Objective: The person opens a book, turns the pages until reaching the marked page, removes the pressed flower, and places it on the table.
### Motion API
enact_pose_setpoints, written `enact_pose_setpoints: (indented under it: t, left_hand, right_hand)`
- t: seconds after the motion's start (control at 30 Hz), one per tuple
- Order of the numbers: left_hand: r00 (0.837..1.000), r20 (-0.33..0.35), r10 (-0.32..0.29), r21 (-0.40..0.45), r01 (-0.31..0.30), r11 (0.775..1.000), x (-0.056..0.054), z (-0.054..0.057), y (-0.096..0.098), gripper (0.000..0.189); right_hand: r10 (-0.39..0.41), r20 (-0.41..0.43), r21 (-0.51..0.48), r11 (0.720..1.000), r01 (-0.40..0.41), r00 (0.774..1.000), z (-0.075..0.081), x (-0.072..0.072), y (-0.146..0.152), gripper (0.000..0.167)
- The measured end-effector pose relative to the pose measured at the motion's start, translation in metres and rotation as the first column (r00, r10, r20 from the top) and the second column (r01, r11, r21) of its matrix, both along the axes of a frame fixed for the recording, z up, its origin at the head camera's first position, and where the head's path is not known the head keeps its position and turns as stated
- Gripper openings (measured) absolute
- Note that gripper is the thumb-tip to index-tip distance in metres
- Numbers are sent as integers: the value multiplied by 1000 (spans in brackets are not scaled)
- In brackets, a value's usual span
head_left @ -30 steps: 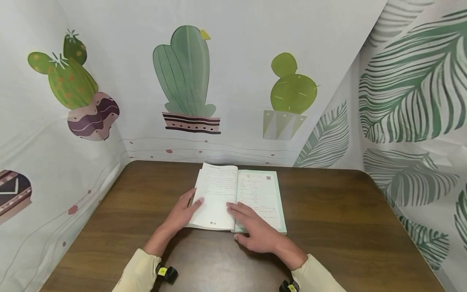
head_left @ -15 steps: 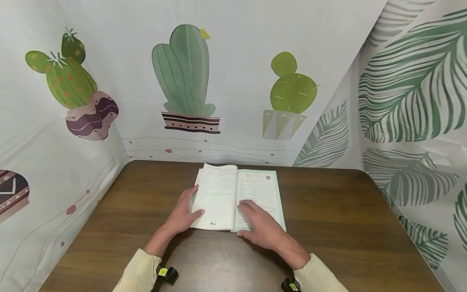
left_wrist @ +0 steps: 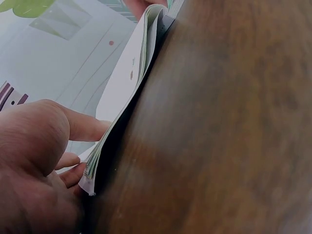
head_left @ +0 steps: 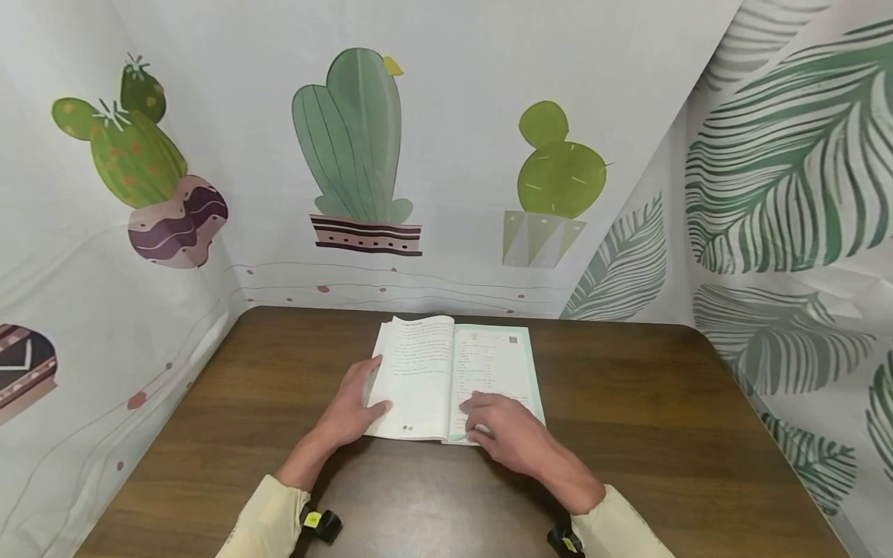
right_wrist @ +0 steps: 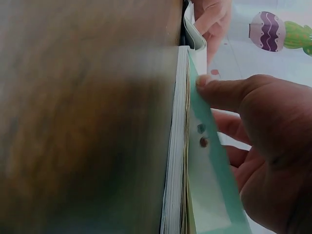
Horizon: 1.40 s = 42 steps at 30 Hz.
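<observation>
An open book point(head_left: 418, 387) lies on the table, its left side a bulging stack of white printed pages and its right page point(head_left: 491, 356) bordered in pale green. My left hand point(head_left: 352, 407) grips the left side, thumb on top of the page and the other fingers at the outer edge; the left wrist view shows this thumb point(left_wrist: 87, 126) against the paper. My right hand point(head_left: 512, 434) rests over the lower part of the right page, fingers loosely bent. In the right wrist view its thumb point(right_wrist: 219, 92) touches the page near the lower edge.
The brown wooden table point(head_left: 649, 434) extends around the book on both sides. Behind it hangs a white cloth point(head_left: 460, 155) printed with cacti, and a leaf-patterned cloth point(head_left: 788, 170) hangs at the right. Each wrist carries a black camera.
My right hand has moved right, from the middle of the book onto the right page, and its fingers have bent more. My left hand has shifted slightly and stays at the left edge.
</observation>
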<state>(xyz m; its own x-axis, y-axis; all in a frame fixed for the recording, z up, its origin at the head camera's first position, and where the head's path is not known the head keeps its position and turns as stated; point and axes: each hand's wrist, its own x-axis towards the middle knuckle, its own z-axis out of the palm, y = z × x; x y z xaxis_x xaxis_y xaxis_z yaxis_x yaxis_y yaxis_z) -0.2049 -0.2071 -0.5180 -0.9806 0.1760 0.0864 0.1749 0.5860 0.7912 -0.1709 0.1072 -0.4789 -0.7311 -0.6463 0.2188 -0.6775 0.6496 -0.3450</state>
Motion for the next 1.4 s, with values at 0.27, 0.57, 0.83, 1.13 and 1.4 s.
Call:
enact_pose_setpoints:
  t: [0.27, 0.57, 0.83, 1.13, 1.4]
  left_hand:
    - [1000, 28, -2, -1, 2, 1000, -2, 0, 1, 82]
    - [1000, 16, 2, -4, -2, 1000, -1, 2, 3, 80]
    - [1000, 19, 2, 1, -2, 1000, 0, 3, 2, 80]
    - [999, 39, -2, -11, 2, 1000, -1, 1, 1, 79]
    - [999, 47, -1, -9, 1, 1000, -2, 1, 0, 82]
  right_hand:
    - [-20, -19, -9, 1000, 19, 1000, 2, 2, 16, 16]
    - [-119, -4, -70, 991, 118, 993, -1, -3, 34, 21]
    - [-293, 74, -109, 948, 299, 953, -1, -3, 50, 21]
    - [-517, 139, -194, 822, 535, 845, -4, -4, 68, 26]
    - [-515, 199, -244, 798, 551, 834, -6, -5, 67, 16]
